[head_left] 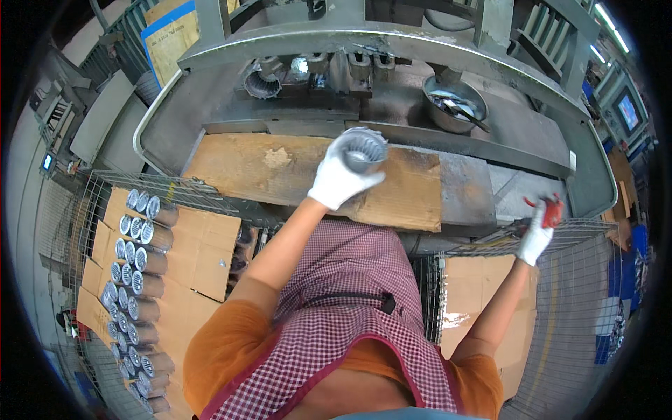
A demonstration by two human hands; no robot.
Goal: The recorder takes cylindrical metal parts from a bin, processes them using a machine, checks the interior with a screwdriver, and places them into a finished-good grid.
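My left hand [336, 180], in a white glove, grips a ribbed metal cylinder [365, 152] above the cardboard-covered bench. Its open end, with fins inside, faces up toward me. Off to the right, my gloved right hand [536, 239] is closed around a red tool [553, 208] beside the bench's right end. Motion blurs the tool, so its exact kind does not show. Under the left hand lies a worn cardboard sheet [245, 164].
Several similar metal cylinders [150, 262] lie in rows on cardboard in a wire cage at left. Another cylinder [262, 82] sits behind the bench. A metal bowl [455, 105] with loose pieces stands back right. A grey machine beam [392, 35] crosses the far side.
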